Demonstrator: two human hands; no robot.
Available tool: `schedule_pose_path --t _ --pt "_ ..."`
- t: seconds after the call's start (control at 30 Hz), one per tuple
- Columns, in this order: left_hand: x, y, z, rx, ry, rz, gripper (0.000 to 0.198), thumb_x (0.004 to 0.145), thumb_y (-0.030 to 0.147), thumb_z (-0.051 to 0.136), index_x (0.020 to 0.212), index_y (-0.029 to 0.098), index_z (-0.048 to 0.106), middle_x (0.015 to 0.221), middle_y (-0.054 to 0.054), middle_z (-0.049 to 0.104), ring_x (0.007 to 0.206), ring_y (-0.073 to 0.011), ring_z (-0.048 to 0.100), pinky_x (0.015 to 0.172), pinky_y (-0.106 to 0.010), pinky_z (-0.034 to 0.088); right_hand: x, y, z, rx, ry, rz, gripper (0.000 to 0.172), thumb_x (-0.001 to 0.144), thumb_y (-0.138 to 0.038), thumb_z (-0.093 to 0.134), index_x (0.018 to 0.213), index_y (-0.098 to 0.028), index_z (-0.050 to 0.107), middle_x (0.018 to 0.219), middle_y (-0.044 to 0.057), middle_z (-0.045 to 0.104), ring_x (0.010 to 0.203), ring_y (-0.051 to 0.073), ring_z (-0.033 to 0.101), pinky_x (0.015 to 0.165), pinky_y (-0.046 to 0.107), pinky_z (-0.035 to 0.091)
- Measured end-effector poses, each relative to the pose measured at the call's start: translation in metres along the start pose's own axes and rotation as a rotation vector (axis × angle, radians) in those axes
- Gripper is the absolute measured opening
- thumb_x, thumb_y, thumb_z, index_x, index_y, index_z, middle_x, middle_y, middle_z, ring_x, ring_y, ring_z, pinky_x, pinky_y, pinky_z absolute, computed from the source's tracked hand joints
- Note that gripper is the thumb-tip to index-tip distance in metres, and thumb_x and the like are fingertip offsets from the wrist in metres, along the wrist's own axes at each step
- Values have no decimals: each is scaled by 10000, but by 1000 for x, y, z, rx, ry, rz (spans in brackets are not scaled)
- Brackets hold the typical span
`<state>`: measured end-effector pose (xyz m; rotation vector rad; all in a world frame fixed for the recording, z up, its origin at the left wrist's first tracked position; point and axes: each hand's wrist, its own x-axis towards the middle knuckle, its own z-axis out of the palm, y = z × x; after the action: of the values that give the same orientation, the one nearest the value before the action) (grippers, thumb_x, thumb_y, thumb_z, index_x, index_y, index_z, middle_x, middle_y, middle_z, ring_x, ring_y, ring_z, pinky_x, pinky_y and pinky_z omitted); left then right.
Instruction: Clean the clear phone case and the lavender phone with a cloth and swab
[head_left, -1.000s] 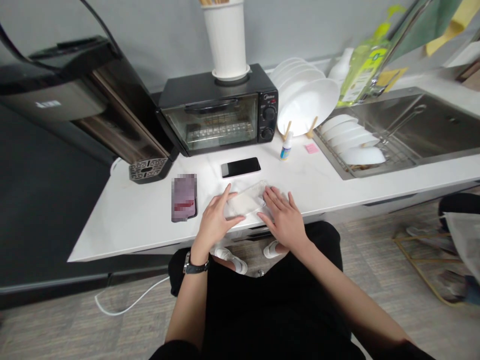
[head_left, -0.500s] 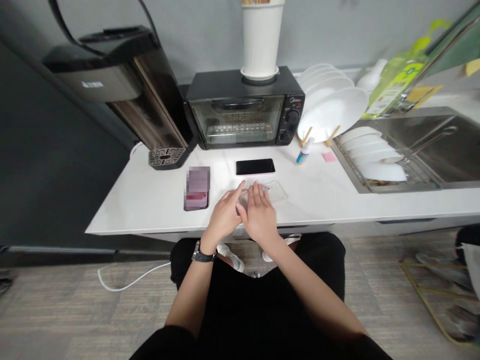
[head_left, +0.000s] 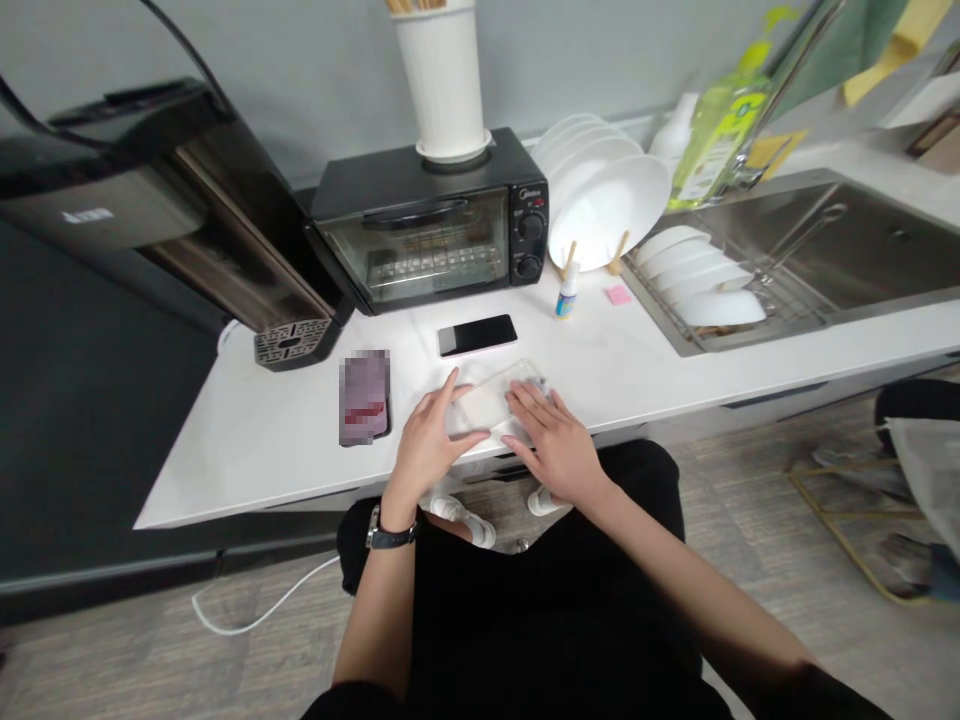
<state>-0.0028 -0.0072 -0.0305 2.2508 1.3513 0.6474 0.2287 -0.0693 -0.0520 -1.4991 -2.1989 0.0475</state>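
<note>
White counter (head_left: 255, 430), clear case (head_left: 484, 403), left hand (head_left: 424, 445) and right hand (head_left: 556, 445) at its ends, grips spread

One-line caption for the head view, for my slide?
Right hand laid over a clear case, left hand spread at one end, a dark-screened phone beyond on the white counter.

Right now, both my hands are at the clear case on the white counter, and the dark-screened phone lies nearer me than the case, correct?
Not quite: the dark-screened phone lies beyond the clear case, toward the oven, as the head view shows. The rest stands.
</note>
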Motion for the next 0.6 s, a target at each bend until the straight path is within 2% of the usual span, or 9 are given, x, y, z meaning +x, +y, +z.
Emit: schedule_pose_path --t 0.17,0.33,0.47,0.6 --pt "3 -1 0 6 -8 28 1100 866 420 860 1724 341 176 1544 -44 646 1426 -293 555 1242 -480 407 13 14 6 -70 66 133 659 1117 -515 419 1606 -77 478 1697 198 435 1584 390 415 1299 620 337" --pt "4 -1 2 -12 -1 30 1080 878 393 842 1726 336 176 1536 -43 653 1420 -287 562 1241 -476 413 48 -1 25 -82 95 252 747 1107 -512 437 1535 98 490 1639 348 436 1576 452 404 1294 640 317" --pt "3 -1 3 -26 18 32 1030 887 288 787 1730 311 195 1522 -53 660 1403 -291 577 1215 -466 454 65 -25 38 -66 80 235 763 1093 -511 478 1516 124 493 1637 378 406 1573 464 404 1286 629 347" --pt "0 -2 5 -20 46 19 966 884 138 642 1735 292 211 1493 -72 669 1388 -273 590 1192 -432 486 64 -51 41 20 54 125 685 1114 -449 429 1535 87 493 1641 349 422 1562 437 435 1276 603 391"
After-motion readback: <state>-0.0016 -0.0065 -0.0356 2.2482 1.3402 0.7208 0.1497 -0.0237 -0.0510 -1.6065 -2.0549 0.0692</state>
